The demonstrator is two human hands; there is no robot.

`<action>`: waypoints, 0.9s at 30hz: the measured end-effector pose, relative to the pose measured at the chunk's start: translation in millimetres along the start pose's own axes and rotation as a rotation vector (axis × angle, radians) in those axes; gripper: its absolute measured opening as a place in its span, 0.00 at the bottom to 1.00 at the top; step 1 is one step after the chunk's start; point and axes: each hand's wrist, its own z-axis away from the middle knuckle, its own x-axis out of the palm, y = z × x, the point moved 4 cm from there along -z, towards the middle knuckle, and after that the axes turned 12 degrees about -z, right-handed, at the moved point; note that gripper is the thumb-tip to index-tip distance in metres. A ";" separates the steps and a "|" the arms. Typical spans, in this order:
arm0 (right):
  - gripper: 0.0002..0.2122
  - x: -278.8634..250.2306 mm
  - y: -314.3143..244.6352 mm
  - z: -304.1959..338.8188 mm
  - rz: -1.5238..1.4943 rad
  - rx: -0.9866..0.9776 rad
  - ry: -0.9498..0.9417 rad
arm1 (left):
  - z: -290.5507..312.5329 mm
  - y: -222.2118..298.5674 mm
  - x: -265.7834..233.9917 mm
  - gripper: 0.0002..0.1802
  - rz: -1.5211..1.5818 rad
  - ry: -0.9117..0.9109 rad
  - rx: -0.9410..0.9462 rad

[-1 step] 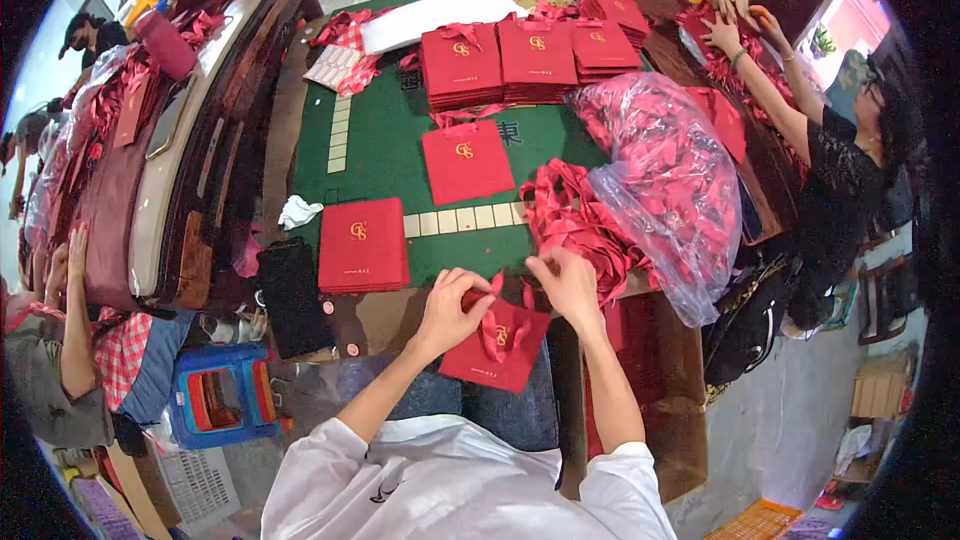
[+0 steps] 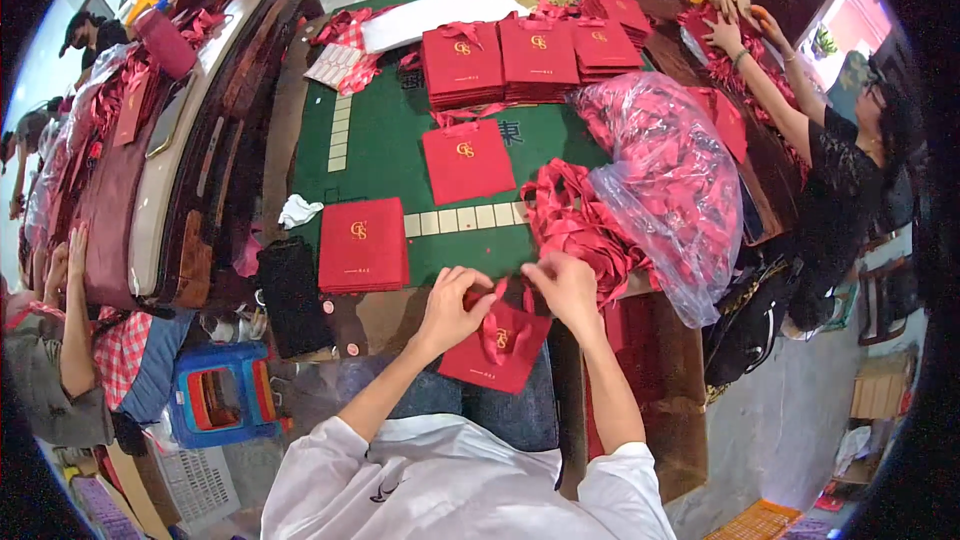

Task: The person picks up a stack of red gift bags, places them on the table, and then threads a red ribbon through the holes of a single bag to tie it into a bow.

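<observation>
A small red paper bag [image 2: 485,368] with gold print hangs tilted over my lap at the table's front edge. My left hand [image 2: 458,310] pinches a red ribbon [image 2: 490,338] at the bag's upper left, and part of the ribbon droops across the bag's front. Close by at the upper right, the fingertips of my right hand [image 2: 566,290] are pressed together, with a bit of ribbon showing just below them. To the left lies a flat pile of red bags [image 2: 362,250]. Another red bag with a ribbon handle [image 2: 468,162] lies farther up the table.
On the green table top [image 2: 380,155], stacked red bags [image 2: 460,65] stand at the back. A heap of red ribbons [image 2: 575,220] and a clear plastic sack [image 2: 670,190] full of them sit at right. A blue stool [image 2: 225,395] is lower left. Other people work at both sides.
My right hand has shifted very slightly left, toward the bag's top edge. Otherwise the scene looks the same.
</observation>
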 end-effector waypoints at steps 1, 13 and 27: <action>0.14 2.5 -2.1 3.4 0.001 0.004 -0.002 | -4.4 2.0 0.7 0.11 -0.008 -0.015 -0.037; 0.07 28.8 15.3 28.9 0.019 -0.079 -0.029 | -11.0 6.0 33.1 0.11 -0.196 -0.115 0.013; 0.06 23.1 21.0 49.1 -0.697 0.091 0.188 | -12.0 -3.0 49.9 0.07 0.414 -0.324 -0.351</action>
